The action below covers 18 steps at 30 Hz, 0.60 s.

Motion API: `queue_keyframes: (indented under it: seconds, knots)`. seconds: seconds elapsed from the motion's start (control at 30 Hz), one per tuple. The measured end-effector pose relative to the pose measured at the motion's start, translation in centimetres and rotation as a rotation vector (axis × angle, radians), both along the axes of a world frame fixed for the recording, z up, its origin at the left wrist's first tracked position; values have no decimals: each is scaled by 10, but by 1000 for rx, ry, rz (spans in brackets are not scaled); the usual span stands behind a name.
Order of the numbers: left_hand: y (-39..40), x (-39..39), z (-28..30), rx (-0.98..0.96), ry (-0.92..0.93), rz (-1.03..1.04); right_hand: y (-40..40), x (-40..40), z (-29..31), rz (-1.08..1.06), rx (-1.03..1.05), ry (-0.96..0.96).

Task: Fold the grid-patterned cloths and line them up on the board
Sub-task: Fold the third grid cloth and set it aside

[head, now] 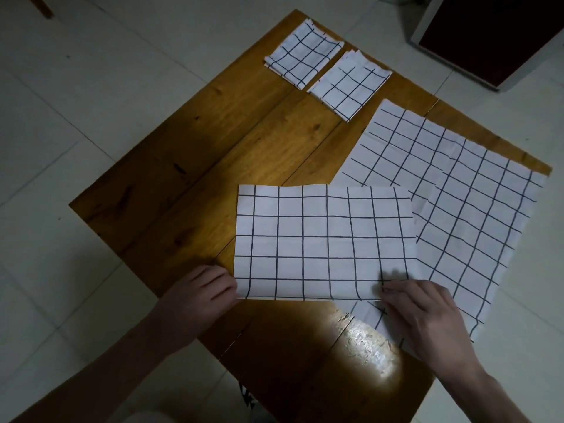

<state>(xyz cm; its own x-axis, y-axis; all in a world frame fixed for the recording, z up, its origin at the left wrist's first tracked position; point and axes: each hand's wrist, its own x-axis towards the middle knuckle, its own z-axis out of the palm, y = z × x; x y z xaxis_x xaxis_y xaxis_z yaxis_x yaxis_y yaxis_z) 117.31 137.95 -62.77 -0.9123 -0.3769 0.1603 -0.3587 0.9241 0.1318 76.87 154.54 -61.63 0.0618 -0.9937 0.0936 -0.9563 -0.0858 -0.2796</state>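
A white cloth with black grid lines, folded once into a rectangle (323,242), lies on the wooden board (189,154) in front of me. My left hand (201,291) pinches its near left corner. My right hand (424,312) pinches its near right corner. Under its right side lies a larger unfolded grid cloth (457,193), spread flat and hanging over the board's right edge. Two small folded grid cloths (303,51) (351,83) sit side by side at the board's far corner.
The board stands on a pale tiled floor (91,87). A dark cabinet with a light frame (488,35) stands at the upper right. A bright patch of light falls on the board's near part (366,346).
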Motion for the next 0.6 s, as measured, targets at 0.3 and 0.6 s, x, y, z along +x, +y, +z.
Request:
queue_keyframes:
  seconds: [0.3, 0.6]
  knots:
    - [22, 4, -4, -18, -22, 125, 8, 12, 2, -43, -9, 3]
    - [108, -58, -5, 225, 28, 303, 18, 87, 8, -162, 27, -100]
